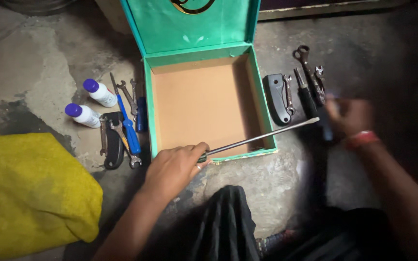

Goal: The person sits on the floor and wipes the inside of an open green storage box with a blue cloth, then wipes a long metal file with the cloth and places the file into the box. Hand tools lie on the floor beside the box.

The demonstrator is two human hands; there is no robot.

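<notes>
My left hand (175, 166) grips the handle of a long flat-blade screwdriver (267, 137), whose shaft runs right across the front corner of an open green box (260, 92) with a bare brown inside. My right hand (349, 116), blurred, is over the tools lying to the right of the box and seems closed on a dark handle (326, 128); I cannot tell which tool it is. Its wrist wears a red band (362, 138).
Right of the box lie a black tool (276, 99), a small spanner (289, 94), a dark screwdriver (306, 96) and pliers (310, 72). Left of it lie two white bottles with purple caps (97, 92), a blue screwdriver (129, 123), spanners (126, 94). Yellow cloth (30, 193) at lower left.
</notes>
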